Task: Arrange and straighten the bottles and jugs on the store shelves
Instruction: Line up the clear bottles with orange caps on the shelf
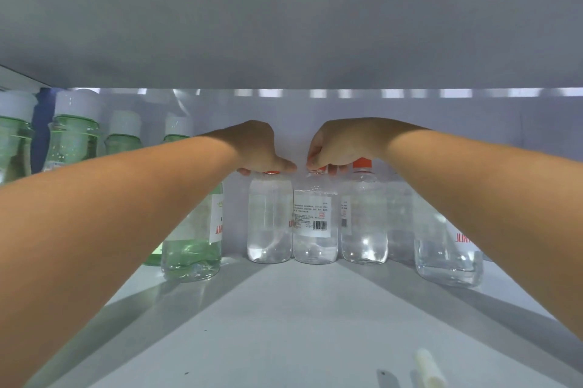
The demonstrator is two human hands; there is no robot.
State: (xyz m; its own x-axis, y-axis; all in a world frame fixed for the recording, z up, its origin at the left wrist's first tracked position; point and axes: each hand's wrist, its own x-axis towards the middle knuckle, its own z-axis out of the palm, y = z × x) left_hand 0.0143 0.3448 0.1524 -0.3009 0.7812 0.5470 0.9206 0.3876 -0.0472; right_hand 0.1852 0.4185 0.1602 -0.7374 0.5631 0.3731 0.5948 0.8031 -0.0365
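- The light is bright, cool and even, and seems to come from behind the camera.
- Both forearms throw broad grey shadows that fan outward across the pale shelf.
- Small white highlights sit low in the clear bottles; streaky reflections run along the back wall under the upper shelf.
- Wide-angle distortion swells the forearms at the edges and bends the shelf line at upper left.
- The green bottles on the left and a white tube at the bottom look soft.
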